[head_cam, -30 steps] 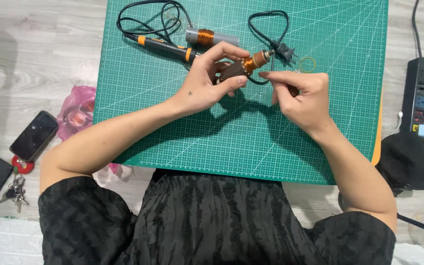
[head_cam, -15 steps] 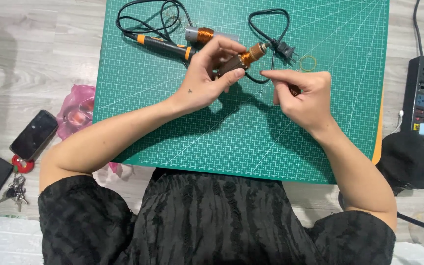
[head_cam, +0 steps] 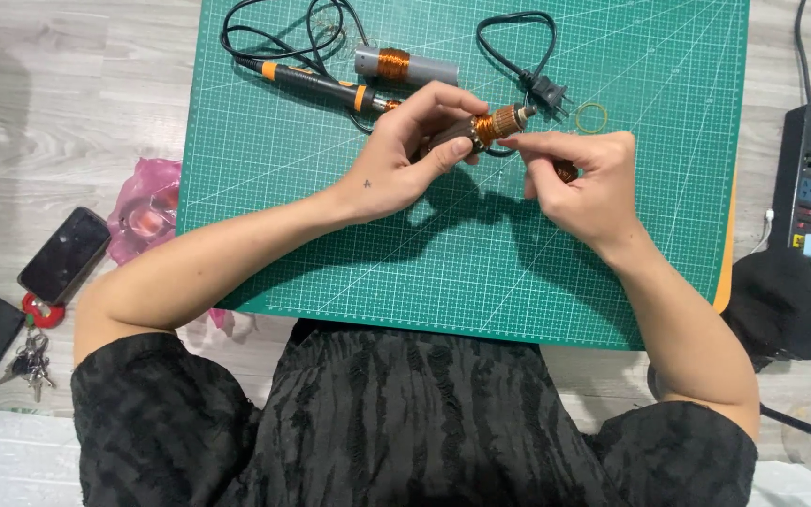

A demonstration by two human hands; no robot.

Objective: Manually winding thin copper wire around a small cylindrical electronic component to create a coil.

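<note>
A person sits at a green cutting mat [head_cam: 330,216]. The left hand [head_cam: 404,155] grips a small copper coil [head_cam: 494,123], held just above the mat's upper middle. The right hand [head_cam: 582,178], beside it, pinches at the coil's end with fingertips closed on what seems to be fine wire (too thin to see clearly). Doing this well likely means holding the coil steady and keeping the wire taut. Farther up the mat lie a soldering iron [head_cam: 316,83], a grey tube [head_cam: 404,66] and a plug [head_cam: 546,94]. Left of the mat lies a phone [head_cam: 64,255].
</note>
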